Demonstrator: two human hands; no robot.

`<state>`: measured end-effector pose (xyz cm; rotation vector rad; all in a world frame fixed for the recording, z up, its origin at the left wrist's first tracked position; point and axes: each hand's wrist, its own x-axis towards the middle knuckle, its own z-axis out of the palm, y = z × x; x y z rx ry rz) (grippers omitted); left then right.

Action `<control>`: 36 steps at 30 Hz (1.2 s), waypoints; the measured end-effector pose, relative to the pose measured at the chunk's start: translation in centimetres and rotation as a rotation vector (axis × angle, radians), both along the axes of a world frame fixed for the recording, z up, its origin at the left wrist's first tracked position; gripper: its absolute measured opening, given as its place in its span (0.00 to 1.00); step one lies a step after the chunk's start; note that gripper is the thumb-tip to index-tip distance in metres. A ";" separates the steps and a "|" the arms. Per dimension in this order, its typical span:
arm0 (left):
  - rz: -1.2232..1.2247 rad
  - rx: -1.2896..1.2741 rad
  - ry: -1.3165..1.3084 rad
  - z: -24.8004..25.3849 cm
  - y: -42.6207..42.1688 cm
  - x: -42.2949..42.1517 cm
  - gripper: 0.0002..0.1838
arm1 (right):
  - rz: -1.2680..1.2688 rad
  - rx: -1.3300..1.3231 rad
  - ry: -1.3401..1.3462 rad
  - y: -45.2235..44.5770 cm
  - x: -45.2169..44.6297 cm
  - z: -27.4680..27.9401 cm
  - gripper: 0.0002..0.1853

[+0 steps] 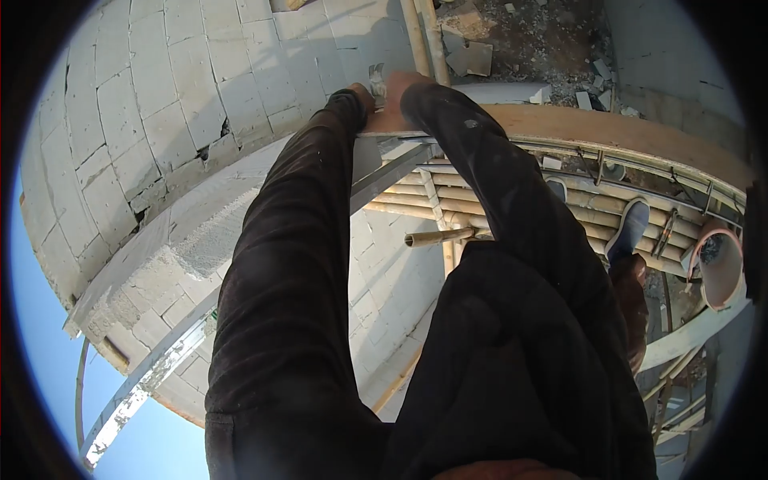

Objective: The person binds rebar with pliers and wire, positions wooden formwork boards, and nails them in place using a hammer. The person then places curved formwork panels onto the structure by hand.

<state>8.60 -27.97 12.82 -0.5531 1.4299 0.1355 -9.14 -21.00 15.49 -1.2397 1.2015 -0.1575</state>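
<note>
Both my arms, in dark sleeves, reach forward to the end of a long brown board [576, 124] beside the block wall. My left hand [364, 98] is curled closed at the board's end, close to the wall. Right beside it my right hand [406, 83] is also curled closed, just past the board's edge. Whatever the fingers hold is hidden from this side. A small grey patch or piece [376, 76] shows between the hands; I cannot tell what it is. Under the board's near end runs a metal bar [388, 174].
A grey block wall [184, 88] curves along the left, with a concrete ledge [200, 232] below it. Bamboo poles [592, 216], a shoe on them [630, 224] and a pinkish bucket [718, 268] are at right. Rubble [544, 40] lies beyond the board.
</note>
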 end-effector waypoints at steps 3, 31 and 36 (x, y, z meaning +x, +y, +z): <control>0.040 -0.046 0.025 0.7 0.5 -0.1 0.21 | -0.224 0.000 0.007 0.7 0.7 0.3 0.18; 0.022 -0.095 0.067 -0.8 0.1 2.3 0.21 | -0.373 -0.013 0.014 -0.9 2.5 -0.9 0.17; -0.005 -0.068 0.043 -4.2 -0.5 4.4 0.20 | -0.328 -0.034 -0.018 -0.5 2.0 -1.5 0.17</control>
